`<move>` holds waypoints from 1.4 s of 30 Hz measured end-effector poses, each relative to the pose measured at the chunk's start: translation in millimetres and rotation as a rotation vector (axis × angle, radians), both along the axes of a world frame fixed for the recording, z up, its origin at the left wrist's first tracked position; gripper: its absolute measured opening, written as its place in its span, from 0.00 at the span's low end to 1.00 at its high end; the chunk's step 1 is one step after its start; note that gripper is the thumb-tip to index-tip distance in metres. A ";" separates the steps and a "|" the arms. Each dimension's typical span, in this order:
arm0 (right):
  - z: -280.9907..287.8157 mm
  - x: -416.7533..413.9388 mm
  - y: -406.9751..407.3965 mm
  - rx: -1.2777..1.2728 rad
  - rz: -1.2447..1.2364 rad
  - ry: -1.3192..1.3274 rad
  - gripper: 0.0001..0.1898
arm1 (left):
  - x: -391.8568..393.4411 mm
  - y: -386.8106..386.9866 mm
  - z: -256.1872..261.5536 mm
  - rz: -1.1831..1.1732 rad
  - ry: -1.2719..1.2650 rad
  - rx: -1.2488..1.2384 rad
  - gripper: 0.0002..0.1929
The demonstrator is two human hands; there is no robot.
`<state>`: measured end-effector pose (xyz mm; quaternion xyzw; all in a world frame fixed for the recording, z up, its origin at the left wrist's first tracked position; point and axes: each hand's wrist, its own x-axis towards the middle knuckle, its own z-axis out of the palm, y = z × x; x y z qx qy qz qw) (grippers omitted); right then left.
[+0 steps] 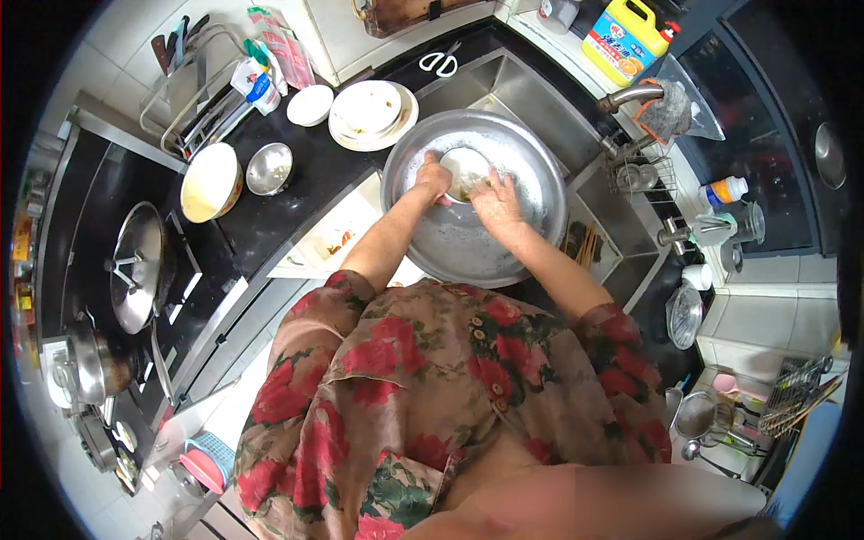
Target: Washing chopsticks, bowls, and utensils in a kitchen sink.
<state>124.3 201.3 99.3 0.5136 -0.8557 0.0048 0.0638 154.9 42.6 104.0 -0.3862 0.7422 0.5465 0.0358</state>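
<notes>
A large round metal basin (466, 253) with cloudy, sudsy water sits over the edge of the stainless steel sink (540, 108). In it, a white bowl (464, 162) is tilted with its mouth up towards me. My left hand (433, 179) grips the bowl's left rim, index finger stretched along its outside. Across the bowl's right, near side lies my right hand (498, 204), fingers spread and reaching into the bowl. Something greenish shows under those fingers, and I cannot tell whether it is food residue or a cloth.
Left of the basin stand stacked white plates (368, 111) with food scraps, a small white bowl (310, 106), a metal bowl (270, 169) and a larger bowl (210, 182). White-handled scissors (439, 64) lie behind. A faucet (631, 96) and yellow detergent jug (624, 44) are at right. Chopsticks (587, 246) rest in the sink.
</notes>
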 end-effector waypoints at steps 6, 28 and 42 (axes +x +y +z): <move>42.4 -14.3 6.0 -0.407 -0.331 -0.346 0.13 | 1.0 1.0 -4.1 -0.228 -0.023 -0.421 0.33; 4.8 -11.4 -21.1 -0.681 -0.857 -1.364 0.15 | -3.6 10.6 -39.7 0.359 0.327 0.130 0.30; -3.5 -63.5 -28.0 -0.036 -0.554 -0.598 0.18 | -4.0 -1.7 -2.2 -0.267 0.073 -0.483 0.27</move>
